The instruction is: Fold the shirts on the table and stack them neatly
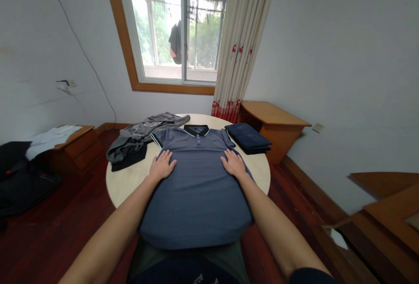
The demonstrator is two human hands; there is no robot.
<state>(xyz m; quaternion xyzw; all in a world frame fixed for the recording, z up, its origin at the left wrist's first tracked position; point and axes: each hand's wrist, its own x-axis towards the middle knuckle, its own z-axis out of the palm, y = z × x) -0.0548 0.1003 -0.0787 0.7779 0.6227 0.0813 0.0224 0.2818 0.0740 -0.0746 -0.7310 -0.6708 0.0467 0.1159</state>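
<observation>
Hanging past the near rim of the round, pale table (122, 187), the lower part of the slate-blue short-sleeved polo shirt (198, 192) reaches toward the person's lap. That overhang looks like the likeliest source of trouble: its weight, or a knee brushing it, could draw the cloth down and drag the upper part out of line.

Farther in, the left hand (163, 166) and right hand (233, 163) lie palm down near the shirt's two sides. Their fingers are somewhat spread and pinch nothing. Pressing unevenly, or sliding one palm more than the other, could skew the body or deepen the faint creases across it.

Beyond the hands, the right-side sleeve (228, 138) looks bunched just beside a stack of folded navy cloth (248, 136). An outward sweep there could nudge the stack, which sits close to the table's rim, and tip its outer corner over. On the other side, the white-striped sleeve (158, 139) lies near a crumpled grey printed garment (144, 131) with a black cloth (130, 160) partly under it; a careless tug could catch these together.

Farthest up the shirt, the black, white-edged collar (196, 131) stands slightly open and could buckle if the fabric were pulled nearer.
</observation>
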